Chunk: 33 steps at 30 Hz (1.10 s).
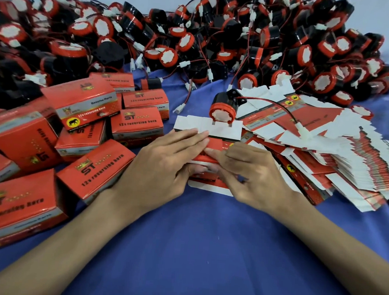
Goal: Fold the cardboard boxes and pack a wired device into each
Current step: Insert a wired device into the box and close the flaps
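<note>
Both hands grip one half-folded box between them.

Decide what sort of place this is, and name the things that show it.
Probably a hand-packing bench in a small factory: a heap of identical wired horns, a stack of flat cartons, and finished boxes beside them.

The table is draped in blue. Folded red boxes crowd left of the left hand, flat box blanks fan right of the right hand, and wired devices heap beyond both.
</note>
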Each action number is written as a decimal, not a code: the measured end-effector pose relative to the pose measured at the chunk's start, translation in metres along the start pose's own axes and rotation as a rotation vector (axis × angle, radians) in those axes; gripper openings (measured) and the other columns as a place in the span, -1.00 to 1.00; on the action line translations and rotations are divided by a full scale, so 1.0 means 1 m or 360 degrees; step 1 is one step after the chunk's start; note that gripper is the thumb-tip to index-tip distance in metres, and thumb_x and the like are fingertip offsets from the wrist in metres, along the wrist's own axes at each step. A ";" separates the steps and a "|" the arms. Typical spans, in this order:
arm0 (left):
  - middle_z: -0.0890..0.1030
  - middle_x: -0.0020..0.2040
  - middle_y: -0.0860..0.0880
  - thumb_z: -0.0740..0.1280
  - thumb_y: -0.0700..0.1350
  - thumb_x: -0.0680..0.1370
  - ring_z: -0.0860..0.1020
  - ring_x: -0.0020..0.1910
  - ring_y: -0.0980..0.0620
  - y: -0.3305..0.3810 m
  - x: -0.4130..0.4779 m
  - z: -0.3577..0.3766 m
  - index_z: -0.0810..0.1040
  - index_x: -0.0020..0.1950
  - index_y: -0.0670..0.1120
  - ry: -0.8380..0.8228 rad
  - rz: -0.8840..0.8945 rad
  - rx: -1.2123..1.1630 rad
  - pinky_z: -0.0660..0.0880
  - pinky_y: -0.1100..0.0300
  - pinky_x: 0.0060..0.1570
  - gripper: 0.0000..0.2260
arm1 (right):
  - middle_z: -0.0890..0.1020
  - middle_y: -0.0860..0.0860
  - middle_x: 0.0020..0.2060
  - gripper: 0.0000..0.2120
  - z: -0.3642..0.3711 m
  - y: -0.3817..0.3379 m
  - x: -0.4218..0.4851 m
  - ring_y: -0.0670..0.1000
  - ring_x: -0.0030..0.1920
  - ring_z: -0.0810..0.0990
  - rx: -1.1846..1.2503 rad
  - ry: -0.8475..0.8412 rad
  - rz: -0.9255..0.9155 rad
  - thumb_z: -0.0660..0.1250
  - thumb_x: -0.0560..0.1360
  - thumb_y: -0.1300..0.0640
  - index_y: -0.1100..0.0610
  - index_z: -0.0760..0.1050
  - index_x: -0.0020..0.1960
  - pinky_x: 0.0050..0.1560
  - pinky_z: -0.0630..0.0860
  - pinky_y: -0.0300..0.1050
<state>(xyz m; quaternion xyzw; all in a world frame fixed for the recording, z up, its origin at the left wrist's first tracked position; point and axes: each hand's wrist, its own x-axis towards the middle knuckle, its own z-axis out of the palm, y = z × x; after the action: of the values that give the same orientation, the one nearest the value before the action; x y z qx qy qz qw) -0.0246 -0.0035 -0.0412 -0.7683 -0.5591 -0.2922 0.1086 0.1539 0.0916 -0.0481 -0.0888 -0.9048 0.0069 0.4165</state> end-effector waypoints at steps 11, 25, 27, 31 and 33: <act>0.48 0.37 -0.09 0.35 -0.24 0.49 0.43 0.38 -0.09 0.003 -0.004 0.001 0.51 0.33 -0.23 0.0010 0.0026 0.0157 0.40 -0.13 0.32 -0.61 | 0.56 0.07 -0.37 -0.78 -0.008 0.001 0.002 0.05 -0.39 0.53 -0.0185 -0.0139 -0.0198 0.38 0.51 0.17 0.31 0.65 0.05 -0.36 0.54 -0.11; 0.40 0.44 -0.12 0.06 -0.02 0.61 0.41 0.40 -0.10 0.014 -0.002 0.002 0.43 0.41 -0.22 -0.0100 -0.0070 0.0431 0.45 -0.14 0.27 -0.55 | 0.61 0.09 -0.33 -0.77 -0.005 -0.001 -0.002 0.07 -0.37 0.57 -0.0197 -0.0079 -0.0084 0.40 0.49 0.18 0.29 0.64 0.07 -0.37 0.57 -0.06; 0.46 0.39 -0.14 0.12 -0.05 0.60 0.46 0.35 -0.12 0.013 -0.004 0.003 0.47 0.37 -0.24 0.0003 -0.0041 0.0395 0.47 -0.12 0.25 -0.58 | 0.60 0.09 -0.32 -0.79 -0.005 0.000 -0.001 0.04 -0.36 0.55 -0.0244 -0.0038 -0.0126 0.43 0.48 0.19 0.27 0.65 0.06 -0.38 0.54 -0.10; 0.56 0.27 -0.17 0.19 -0.11 0.58 0.53 0.27 -0.14 0.005 -0.003 0.005 0.56 0.26 -0.27 0.0148 0.0053 0.0378 0.49 -0.17 0.21 -0.64 | 0.63 0.10 -0.27 -0.85 -0.006 0.004 0.002 0.04 -0.31 0.58 -0.0174 0.0022 -0.0087 0.41 0.50 0.22 0.23 0.68 0.03 -0.35 0.54 -0.09; 0.57 0.26 -0.17 0.21 -0.17 0.57 0.53 0.27 -0.15 0.005 -0.003 0.007 0.57 0.24 -0.27 0.0148 0.0115 0.0413 0.49 -0.21 0.18 -0.68 | 0.65 0.09 -0.26 -0.86 -0.005 0.004 0.002 0.03 -0.32 0.59 -0.0143 0.0034 -0.0075 0.41 0.49 0.22 0.24 0.68 0.00 -0.32 0.57 -0.12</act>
<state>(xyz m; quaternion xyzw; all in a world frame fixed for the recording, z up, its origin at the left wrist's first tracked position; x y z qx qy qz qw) -0.0186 -0.0044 -0.0479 -0.7530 -0.5584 -0.2488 0.2433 0.1570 0.0957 -0.0436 -0.0862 -0.9016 -0.0444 0.4216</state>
